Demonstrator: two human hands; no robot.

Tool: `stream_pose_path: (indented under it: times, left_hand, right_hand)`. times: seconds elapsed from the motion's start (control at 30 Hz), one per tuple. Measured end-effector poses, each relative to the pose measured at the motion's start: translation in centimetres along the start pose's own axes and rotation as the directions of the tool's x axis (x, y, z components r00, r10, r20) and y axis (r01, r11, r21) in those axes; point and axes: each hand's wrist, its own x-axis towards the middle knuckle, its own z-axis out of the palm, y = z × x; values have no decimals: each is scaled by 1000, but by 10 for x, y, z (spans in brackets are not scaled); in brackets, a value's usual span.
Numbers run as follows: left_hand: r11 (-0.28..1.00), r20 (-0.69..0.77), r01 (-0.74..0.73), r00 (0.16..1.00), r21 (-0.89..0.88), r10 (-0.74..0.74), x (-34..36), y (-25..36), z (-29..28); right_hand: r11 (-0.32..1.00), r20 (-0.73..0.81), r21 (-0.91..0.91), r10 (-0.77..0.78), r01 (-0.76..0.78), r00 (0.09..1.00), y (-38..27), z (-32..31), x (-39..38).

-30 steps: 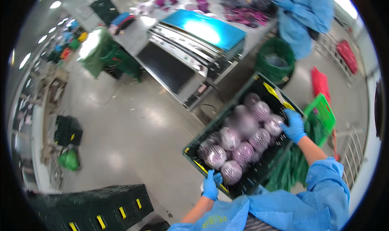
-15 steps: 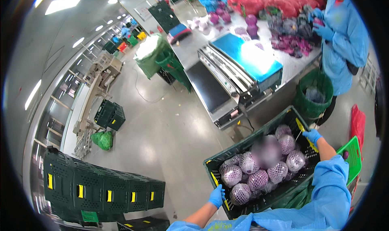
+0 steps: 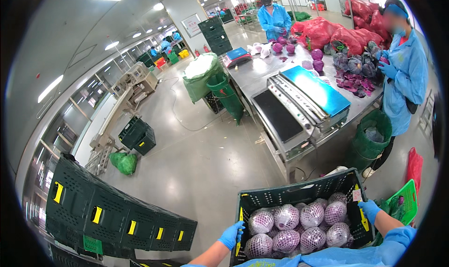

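A dark green plastic crate hangs between my two hands, close to my body. Inside it lie several purple cabbages, each in white foam netting. My left hand, in a blue glove, is closed on the crate's left end beside the yellow handle clip. On the opposite end, my right hand, also gloved in blue, grips the rim next to another yellow clip. The fingertips of both hands are partly hidden by the crate's ends.
A metal table ahead carries a film-wrapping machine, loose cabbages and red sacks. One co-worker stands at its right, another behind it. Stacked crates line the left; a green bin stands at the right.
The crate, held in both hands, has come lower in view and is more level. My view has tilted up, showing more of the table and co-workers.
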Motion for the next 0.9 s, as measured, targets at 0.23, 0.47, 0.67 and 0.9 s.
stream_pose_path:
  times: [0.23, 0.47, 0.67, 0.9]
  left_hand:
    - [988, 100, -155, 983, -4, 154, 15, 56, -126]
    - [971, 124, -231, 967, 66, 222, 7, 153, -251]
    - [950, 6, -305, 952, 73, 305, -5, 230, -339]
    - [924, -78, -382, 922, -12, 380, 23, 331, -413]
  right_hand:
    - [989, -129, -54, -141, 135, 981, -21, 115, -109]
    - [997, -94, 61, -49, 55, 994, -45, 234, -184]
    - [966, -77, 146, -203, 213, 976, -111, 361, -200]
    - [947, -18, 159, -281, 280, 959, -249, 481, -141]
